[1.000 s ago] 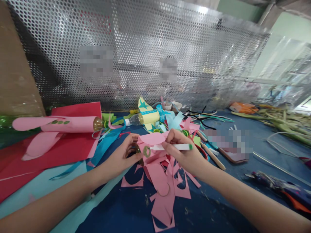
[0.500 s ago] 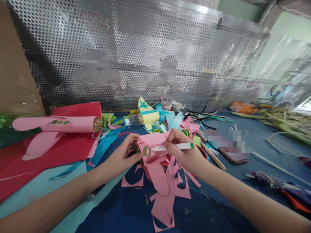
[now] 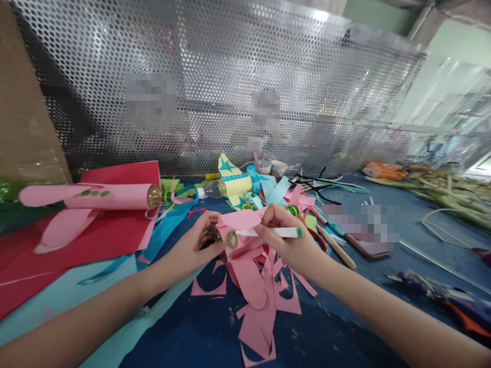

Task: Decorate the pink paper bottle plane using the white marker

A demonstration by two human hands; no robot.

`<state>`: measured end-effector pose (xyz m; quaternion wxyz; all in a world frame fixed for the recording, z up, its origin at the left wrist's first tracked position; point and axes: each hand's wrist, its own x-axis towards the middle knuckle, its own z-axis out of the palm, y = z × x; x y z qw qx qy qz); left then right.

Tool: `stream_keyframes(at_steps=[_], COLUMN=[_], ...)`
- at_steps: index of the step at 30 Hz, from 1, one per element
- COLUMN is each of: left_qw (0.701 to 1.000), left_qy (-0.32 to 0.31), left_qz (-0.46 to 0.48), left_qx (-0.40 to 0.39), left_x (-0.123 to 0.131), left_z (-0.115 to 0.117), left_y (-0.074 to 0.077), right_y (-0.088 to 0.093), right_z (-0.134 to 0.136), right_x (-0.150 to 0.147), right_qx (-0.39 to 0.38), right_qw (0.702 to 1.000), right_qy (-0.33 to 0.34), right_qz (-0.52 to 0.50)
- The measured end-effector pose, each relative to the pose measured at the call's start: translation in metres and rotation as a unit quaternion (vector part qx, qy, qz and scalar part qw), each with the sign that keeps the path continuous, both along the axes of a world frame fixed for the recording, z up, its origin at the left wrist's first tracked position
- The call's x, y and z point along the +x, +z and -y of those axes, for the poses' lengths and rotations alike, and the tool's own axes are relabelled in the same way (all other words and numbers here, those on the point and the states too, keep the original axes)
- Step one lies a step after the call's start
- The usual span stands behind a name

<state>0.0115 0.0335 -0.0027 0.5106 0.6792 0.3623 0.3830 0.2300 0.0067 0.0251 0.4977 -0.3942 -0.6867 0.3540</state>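
Observation:
My left hand (image 3: 201,240) curls round the end of a bottle wrapped in pink paper (image 3: 238,220), its thumb along the near side. In my right hand (image 3: 282,245) is a white marker with a green end (image 3: 288,232), pinched between thumb and fingers. The marker's tip touches or almost touches a green ring (image 3: 231,239) drawn on the pink paper. Pink paper scraps (image 3: 258,322) with curved cut-outs lie below the hands. My right hand hides the far end of the wrapped bottle.
A pink paper rocket (image 3: 111,197) rests on red card (image 3: 34,276) at left. Behind my hands lies a bottle in yellow paper with blue stars (image 3: 237,185). Rightward are a wooden stick (image 3: 337,248), a phone (image 3: 370,245) and a glue gun (image 3: 441,294). A perforated metal screen (image 3: 230,66) stands behind.
The marker and my right fingers have shifted slightly left along the green ring. My left hand and the pink-wrapped bottle stay put.

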Motion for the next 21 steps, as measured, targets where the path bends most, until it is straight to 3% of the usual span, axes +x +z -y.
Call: stream_keyframes(at_steps=[7,13,21], left_qw=[1.0,1.0,1.0], left_qy=[0.002,-0.007,-0.002], left_qz=[0.005,-0.007,-0.011], left_qx=[-0.004,0.001,0.007], left_x=[0.0003,-0.0006,0.0008], left_z=[0.0007,0.0006,0.0014], left_y=[0.001,0.0014,0.0033], right_y=[0.0012,-0.0023,-0.0044], right_z=[0.0007,0.0002,0.0001], right_x=[0.0,0.0009,0.0004], right_qx=[-0.001,0.007,0.003], right_qw=[1.0,1.0,0.999], right_qy=[-0.012,0.028,0.031], right_qz=[0.005,0.012,0.01])
